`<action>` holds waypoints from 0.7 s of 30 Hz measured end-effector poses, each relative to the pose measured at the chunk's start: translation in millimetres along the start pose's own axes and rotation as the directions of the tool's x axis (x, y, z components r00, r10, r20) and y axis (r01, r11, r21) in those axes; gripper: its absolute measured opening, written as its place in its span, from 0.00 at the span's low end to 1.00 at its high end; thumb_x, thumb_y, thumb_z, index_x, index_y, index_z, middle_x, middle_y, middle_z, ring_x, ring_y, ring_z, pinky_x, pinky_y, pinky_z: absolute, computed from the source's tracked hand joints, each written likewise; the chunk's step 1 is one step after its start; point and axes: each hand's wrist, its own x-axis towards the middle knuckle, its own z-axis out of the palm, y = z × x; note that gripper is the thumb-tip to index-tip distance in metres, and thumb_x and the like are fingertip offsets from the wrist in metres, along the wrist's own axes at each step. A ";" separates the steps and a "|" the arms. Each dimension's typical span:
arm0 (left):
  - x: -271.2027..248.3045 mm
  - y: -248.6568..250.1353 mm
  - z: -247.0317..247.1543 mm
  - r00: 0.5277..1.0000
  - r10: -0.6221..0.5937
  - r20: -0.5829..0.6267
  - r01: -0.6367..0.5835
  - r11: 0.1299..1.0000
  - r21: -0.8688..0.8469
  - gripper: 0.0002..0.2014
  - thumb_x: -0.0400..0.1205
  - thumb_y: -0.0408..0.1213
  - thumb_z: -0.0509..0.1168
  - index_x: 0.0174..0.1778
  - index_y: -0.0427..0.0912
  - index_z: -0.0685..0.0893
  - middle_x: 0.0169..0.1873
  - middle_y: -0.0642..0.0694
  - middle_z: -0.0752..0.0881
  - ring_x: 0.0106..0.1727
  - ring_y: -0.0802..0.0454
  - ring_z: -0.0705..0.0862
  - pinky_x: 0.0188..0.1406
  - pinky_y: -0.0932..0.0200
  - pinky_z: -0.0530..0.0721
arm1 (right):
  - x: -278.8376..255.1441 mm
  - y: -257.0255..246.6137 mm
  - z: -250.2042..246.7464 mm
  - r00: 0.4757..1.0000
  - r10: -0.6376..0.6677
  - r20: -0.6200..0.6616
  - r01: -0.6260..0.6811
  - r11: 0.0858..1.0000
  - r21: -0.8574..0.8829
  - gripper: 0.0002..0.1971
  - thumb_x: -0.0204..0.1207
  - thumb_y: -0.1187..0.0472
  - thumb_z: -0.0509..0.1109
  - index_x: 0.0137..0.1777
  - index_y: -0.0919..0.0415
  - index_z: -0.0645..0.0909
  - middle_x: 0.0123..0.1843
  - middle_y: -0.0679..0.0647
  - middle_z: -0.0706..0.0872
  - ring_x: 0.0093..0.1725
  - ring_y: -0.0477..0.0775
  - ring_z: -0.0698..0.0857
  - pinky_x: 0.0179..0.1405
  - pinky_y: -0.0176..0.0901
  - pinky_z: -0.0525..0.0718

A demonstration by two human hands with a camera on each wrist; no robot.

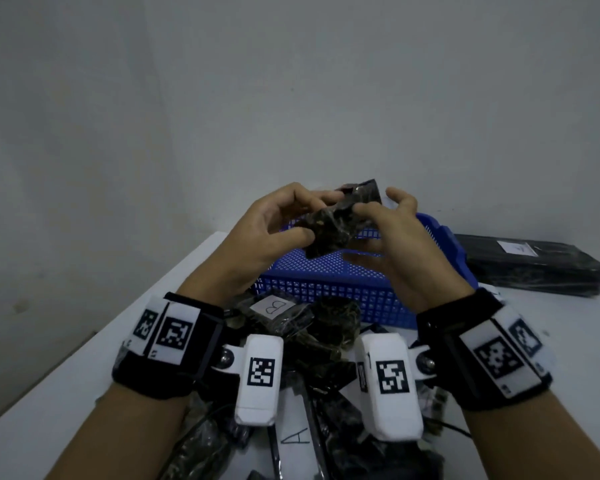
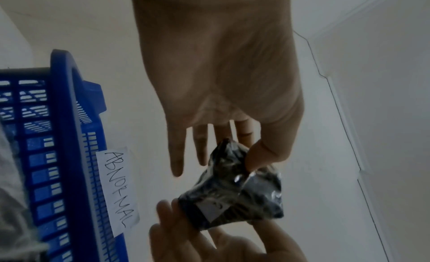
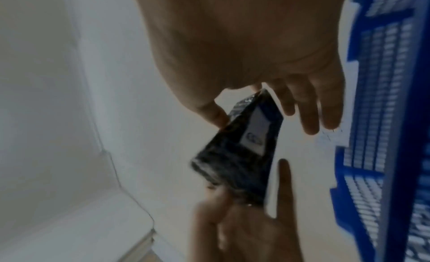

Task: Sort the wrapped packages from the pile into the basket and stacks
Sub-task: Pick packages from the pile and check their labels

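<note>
Black wrapped package [image 1: 340, 220] is being pinched between my left hand [image 1: 267, 233] and right hand [image 1: 395, 237]; I'm turning it label-up, gripping edges only, above the basket [image 1: 326, 282].

Both forearms are raised side by side, each wrist wrapped in a black band. The left hand [image 1: 274, 230] is held palm inward, its thumb and fingers curled and pinching one end of a package [image 1: 340, 220]. The other end is pinched by the right hand [image 1: 399, 244].

Glossy crinkled plastic-wrapped package [image 1: 340, 223]
</note>
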 end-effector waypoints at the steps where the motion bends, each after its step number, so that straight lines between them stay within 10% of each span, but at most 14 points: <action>1: -0.1 -0.3 -0.9 1.000 -0.018 0.010 0.017 0.999 0.046 0.13 0.76 0.21 0.62 0.50 0.42 0.81 0.69 0.46 0.85 0.72 0.47 0.82 0.66 0.49 0.83 | -0.1 -0.3 -0.1 1.000 -0.017 -0.017 0.019 0.997 0.080 0.35 0.85 0.62 0.68 0.82 0.43 0.51 0.58 0.55 0.85 0.59 0.66 0.90 0.53 0.56 0.93; 6: -1.8 4.7 -0.5 0.991 -0.137 -0.005 0.137 0.985 0.102 0.07 0.79 0.35 0.67 0.52 0.44 0.83 0.66 0.53 0.85 0.67 0.48 0.85 0.61 0.47 0.87 | 0.8 5.6 -0.6 0.956 -0.259 -0.136 0.254 0.966 -0.055 0.46 0.75 0.65 0.77 0.83 0.40 0.52 0.68 0.62 0.81 0.61 0.59 0.88 0.57 0.55 0.91; 12: 1.2 17.8 6.1 0.974 -0.137 -0.181 0.161 0.979 0.125 0.21 0.82 0.48 0.69 0.70 0.51 0.76 0.58 0.42 0.86 0.52 0.47 0.91 0.45 0.52 0.91 | -2.9 4.3 -5.9 0.877 -0.466 0.119 0.473 0.790 -0.390 0.38 0.74 0.69 0.76 0.78 0.41 0.66 0.58 0.50 0.87 0.47 0.47 0.91 0.48 0.49 0.92; 17: -0.5 21.6 -0.8 0.970 -0.076 -0.232 0.124 0.972 0.201 0.16 0.84 0.33 0.69 0.67 0.50 0.81 0.56 0.42 0.85 0.42 0.43 0.92 0.35 0.56 0.90 | -8.3 1.1 -2.9 0.810 -0.478 0.339 0.586 0.676 -0.447 0.36 0.74 0.65 0.79 0.79 0.45 0.69 0.67 0.38 0.79 0.63 0.37 0.82 0.56 0.30 0.84; 21: -2.1 23.0 -7.5 0.976 -0.010 -0.217 0.059 0.974 0.220 0.14 0.84 0.27 0.69 0.62 0.47 0.85 0.58 0.46 0.87 0.46 0.41 0.92 0.41 0.56 0.91 | -12.3 -2.7 -4.2 0.799 -0.493 0.344 0.599 0.698 -0.393 0.29 0.81 0.57 0.75 0.79 0.40 0.70 0.67 0.40 0.81 0.55 0.43 0.87 0.52 0.39 0.89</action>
